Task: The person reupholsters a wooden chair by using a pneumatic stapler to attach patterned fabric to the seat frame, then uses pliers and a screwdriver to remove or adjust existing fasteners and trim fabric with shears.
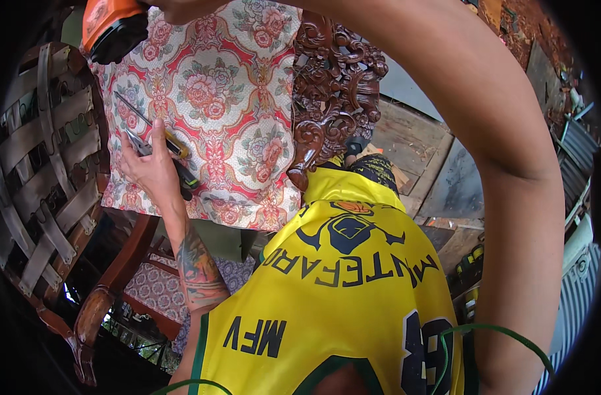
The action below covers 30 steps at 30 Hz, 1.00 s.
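My left hand (149, 168) lies over floral-patterned fabric (215, 89), thumb and fingers spread apart. Beneath and beside it are metal jaws that look like pliers (139, 143), partly covered by the hand. A dark green-and-black handle (187, 178) sticks out by the wrist. Close to the thumb lies a screwdriver (134, 108) with a long thin shaft and a yellow-and-black handle. My right arm arches across the top, and my right hand (185, 8) is cut off by the upper edge. It appears to grip an orange and black tool (113, 29), whose upper part is out of frame.
Glossy carved dark wood (333, 92) borders the fabric on the right. To the left stands a wooden chair frame with woven straps (50, 158). A curved wooden armrest (93, 313) and a patterned seat (152, 289) are below. Wooden boards (412, 141) cover the floor at right.
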{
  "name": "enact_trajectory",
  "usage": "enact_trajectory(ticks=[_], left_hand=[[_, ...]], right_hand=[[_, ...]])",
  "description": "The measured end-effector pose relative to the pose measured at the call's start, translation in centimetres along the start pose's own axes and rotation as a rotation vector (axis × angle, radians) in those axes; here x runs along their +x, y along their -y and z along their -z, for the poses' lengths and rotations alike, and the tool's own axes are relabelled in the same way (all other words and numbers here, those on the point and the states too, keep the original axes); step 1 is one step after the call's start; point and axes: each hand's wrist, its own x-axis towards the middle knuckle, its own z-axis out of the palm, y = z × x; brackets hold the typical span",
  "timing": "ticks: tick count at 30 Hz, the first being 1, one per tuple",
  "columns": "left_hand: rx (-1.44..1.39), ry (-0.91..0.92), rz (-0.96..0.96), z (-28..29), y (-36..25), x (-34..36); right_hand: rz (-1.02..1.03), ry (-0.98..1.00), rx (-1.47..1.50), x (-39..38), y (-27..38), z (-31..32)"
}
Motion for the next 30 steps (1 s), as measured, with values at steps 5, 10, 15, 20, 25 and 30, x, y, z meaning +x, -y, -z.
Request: enact_trajectory(ticks=[5,10,15,20,25,30], left_hand=[[-0.051,-0.002,-0.003,0.0,1.7,1.2],[-0.296,0.031,0.065,0.2,3.0,2.0],[-0.319,0.044,0.077,0.6,5.0,2.6],[-0.191,0.011,-0.017,-0.2,3.3,3.9],[-0.015,-0.015,0.009,1.0,2.0,1.9],[0.102,-0.039,-0.028,0.0,-0.4,0.9]], right_hand=[[0.122,-0.366,-0.189,10.9,-1.8,-7.3],[-0.005,-0.257,-0.172,12.9,-2.9,-9.8],[0.001,-0.309,-0.043,12.8,-4.3,-10.0],[-0.08,-0.268,-0.001,11.9,-6.7,-7.4],[0.01,-0.394,-0.041,12.8,-4.7,-10.6],[0.039,-0.482,-0.162,8.8,-2.6,-11.5]])
